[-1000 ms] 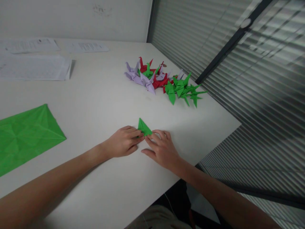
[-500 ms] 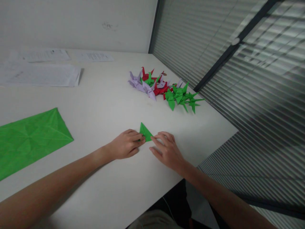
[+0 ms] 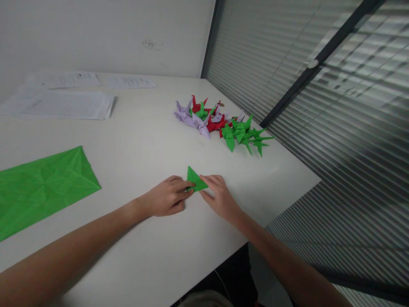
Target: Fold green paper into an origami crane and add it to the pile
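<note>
Green triangle point(image 3: 197, 181), paper cranes point(image 3: 216, 125) beyond, green sheet point(image 3: 47, 186) leftward

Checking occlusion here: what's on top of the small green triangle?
The left hand partly covers the triangle on its left; the right hand touches its right edge. What they cover cannot be seen.

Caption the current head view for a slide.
Left hand and right hand at a folded green paper triangle, colourful origami cranes beyond.

Left hand point(image 3: 168, 197): bare | right hand point(image 3: 224, 201): bare | forearms point(image 3: 99, 233): bare | clothing point(image 3: 206, 299): greyish
</note>
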{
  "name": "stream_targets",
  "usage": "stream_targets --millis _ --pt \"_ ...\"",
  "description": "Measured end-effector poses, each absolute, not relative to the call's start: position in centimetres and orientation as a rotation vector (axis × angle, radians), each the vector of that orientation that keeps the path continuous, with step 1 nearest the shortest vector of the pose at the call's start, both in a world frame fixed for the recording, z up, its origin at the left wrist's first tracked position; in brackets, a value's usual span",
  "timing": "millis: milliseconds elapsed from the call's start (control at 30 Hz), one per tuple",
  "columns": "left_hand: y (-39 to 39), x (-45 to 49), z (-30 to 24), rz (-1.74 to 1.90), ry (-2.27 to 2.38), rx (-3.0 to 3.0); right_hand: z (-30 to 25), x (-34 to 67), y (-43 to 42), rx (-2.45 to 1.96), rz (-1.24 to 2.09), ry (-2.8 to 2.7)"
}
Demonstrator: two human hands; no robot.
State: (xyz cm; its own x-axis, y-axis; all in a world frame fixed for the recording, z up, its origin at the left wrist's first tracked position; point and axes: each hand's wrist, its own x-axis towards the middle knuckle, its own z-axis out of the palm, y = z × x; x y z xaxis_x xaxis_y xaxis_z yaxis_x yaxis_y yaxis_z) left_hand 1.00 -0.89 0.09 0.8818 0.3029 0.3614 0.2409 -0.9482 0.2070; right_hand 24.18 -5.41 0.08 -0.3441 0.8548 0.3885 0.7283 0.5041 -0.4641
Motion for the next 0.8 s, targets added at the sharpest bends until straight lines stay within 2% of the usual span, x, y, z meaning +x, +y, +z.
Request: stream_targets --millis 267,567,800 --pt "-0.9 1.2 -0.2 0.686 0.595 2.732 0.5 24.6 -5.3 -1.210 0.430 -2.218" --pt "-1.0 1.3 0.2 0.605 0.576 2.871 0.7 26.2 -6.8 -1.299 0.019 -2.391" --pt "-1.2 1.3 0.2 0.550 0.785 2.868 1.0 26.4 -4.2 -1.282 -0.002 -2.446"
